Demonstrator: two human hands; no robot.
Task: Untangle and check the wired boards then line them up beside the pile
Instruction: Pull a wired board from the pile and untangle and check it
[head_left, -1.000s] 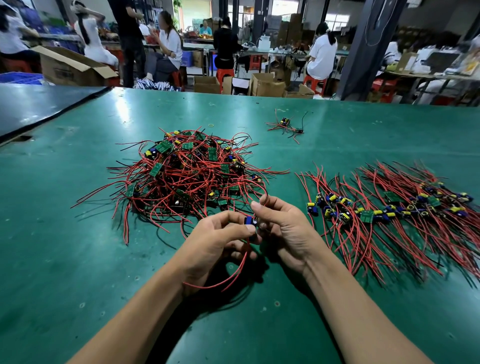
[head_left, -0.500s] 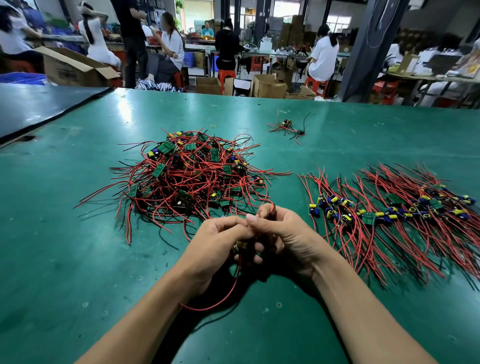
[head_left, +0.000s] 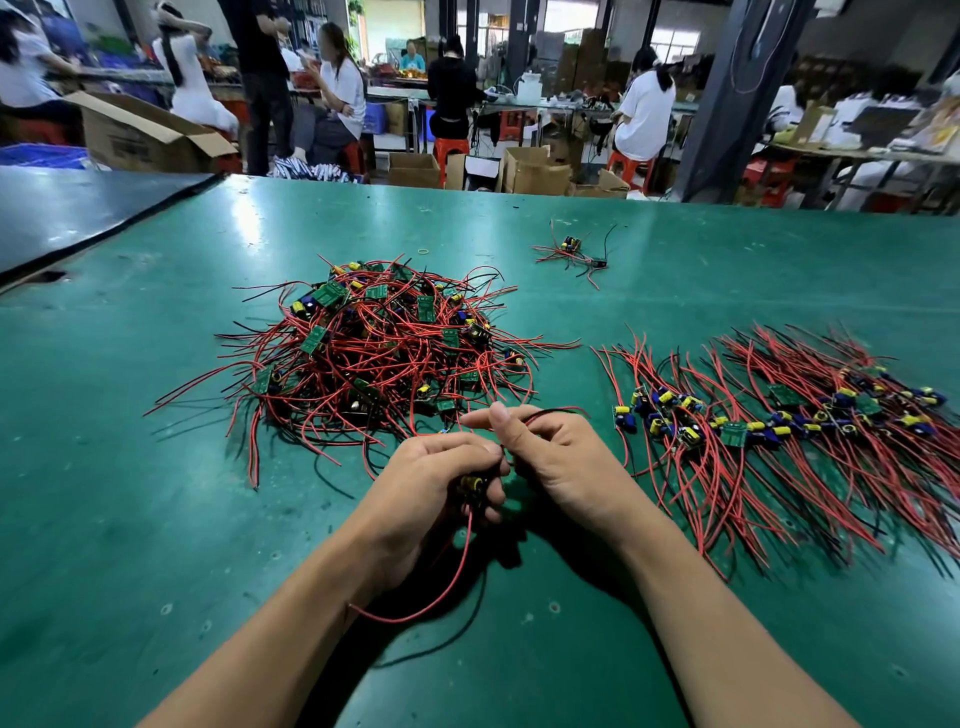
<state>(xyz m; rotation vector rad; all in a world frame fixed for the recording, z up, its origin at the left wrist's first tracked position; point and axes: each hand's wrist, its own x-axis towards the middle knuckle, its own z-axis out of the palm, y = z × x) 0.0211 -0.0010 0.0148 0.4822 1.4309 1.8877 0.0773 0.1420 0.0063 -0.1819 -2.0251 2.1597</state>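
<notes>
Boxes (head_left: 535, 174) and red stools (head_left: 450, 150) stand near a pillar (head_left: 727, 104).

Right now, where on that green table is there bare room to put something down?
Bare table lies left of the tangled pile and beyond it, around the stray bundle. A narrow strip separates pile from lined-up row. Crowded: the row's wires, and around left hand and right hand.

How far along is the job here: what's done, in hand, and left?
Done: a lined-up row of boards lies at the right. In hand: the left hand grips one board while the right hand pinches its wires. Left: the tangled pile, holding many boards, plus a small stray cluster farther back.
</notes>
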